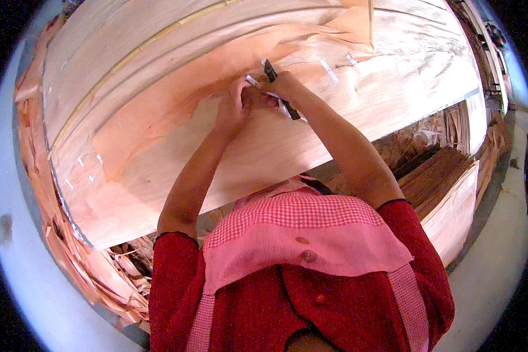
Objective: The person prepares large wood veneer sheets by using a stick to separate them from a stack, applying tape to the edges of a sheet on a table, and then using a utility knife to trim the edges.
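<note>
A large stack of thin pale wood veneer sheets point(346, 117) lies in front of me, with a reddish torn sheet point(176, 100) on top. My right hand point(284, 88) grips a dark-handled knife-like tool point(271, 71) over the sheet near its middle. My left hand point(237, 102) is right beside it, fingers curled around a small white strip point(251, 80), apparently tape. Both hands touch the veneer at the same spot. Short pale strips of tape point(328, 70) are stuck across cracks in the sheet.
Loose veneer scraps point(100, 276) hang off the stack's left and near edges. Another stack of sheets point(446, 205) stands lower at the right, on a grey floor point(498, 234). More tape strips point(88, 158) mark the left part of the top sheet.
</note>
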`<state>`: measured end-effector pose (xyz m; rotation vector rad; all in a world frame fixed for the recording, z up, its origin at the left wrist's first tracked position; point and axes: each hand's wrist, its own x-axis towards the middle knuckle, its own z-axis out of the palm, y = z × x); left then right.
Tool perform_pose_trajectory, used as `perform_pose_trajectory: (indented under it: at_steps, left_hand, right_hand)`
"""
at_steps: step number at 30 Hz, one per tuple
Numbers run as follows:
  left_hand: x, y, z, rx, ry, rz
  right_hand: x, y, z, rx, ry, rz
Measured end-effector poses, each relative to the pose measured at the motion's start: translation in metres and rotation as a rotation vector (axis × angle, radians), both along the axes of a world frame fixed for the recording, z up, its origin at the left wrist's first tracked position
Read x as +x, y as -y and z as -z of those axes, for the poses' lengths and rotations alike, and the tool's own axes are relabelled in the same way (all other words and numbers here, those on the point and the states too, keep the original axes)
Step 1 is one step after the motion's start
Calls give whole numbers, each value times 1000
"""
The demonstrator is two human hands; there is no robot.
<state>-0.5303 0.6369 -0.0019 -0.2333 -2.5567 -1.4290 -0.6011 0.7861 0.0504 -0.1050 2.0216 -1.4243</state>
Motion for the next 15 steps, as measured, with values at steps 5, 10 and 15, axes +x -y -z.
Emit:
perform_pose_trajectory:
  at_steps: [5,10,15]
  left_hand:
    - [-1,1,10,-416,-209,-78]
    - [13,-5,1,-846,-144,-48]
    - [10,-25,-34,-814,-178,20]
  right_hand:
    - [1,6,13,130,-104,57]
    - [12,-4,-3,119,-54,9]
    - [6,-49,41,601,-773,-107]
